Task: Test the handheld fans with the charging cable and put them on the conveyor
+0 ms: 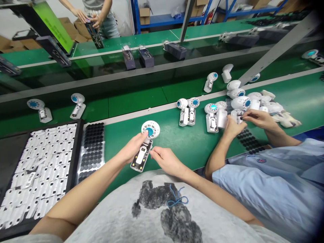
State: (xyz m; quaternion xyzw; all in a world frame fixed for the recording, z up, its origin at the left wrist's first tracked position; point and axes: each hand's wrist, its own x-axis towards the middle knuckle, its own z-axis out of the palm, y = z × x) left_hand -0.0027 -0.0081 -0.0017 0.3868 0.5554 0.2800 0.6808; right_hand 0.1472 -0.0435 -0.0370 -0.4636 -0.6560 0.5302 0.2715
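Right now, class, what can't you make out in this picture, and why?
Head view:
Anything inside the right hand: hidden by its fingers.
Part of the fan's blue hub: under the left hand's thumb.
Markings on the base: too small.
Standing co-worker's head: cut off by the top edge.

You wear a pale grey fabric top (113, 217), its front marked with blotchy charcoal shapes (155, 195) and a thin, looped blue bow (177, 201). Your short, pale grey sleeves (47, 239) leave your forearms (92, 180), left hand (134, 147) and right hand (169, 162) bare.
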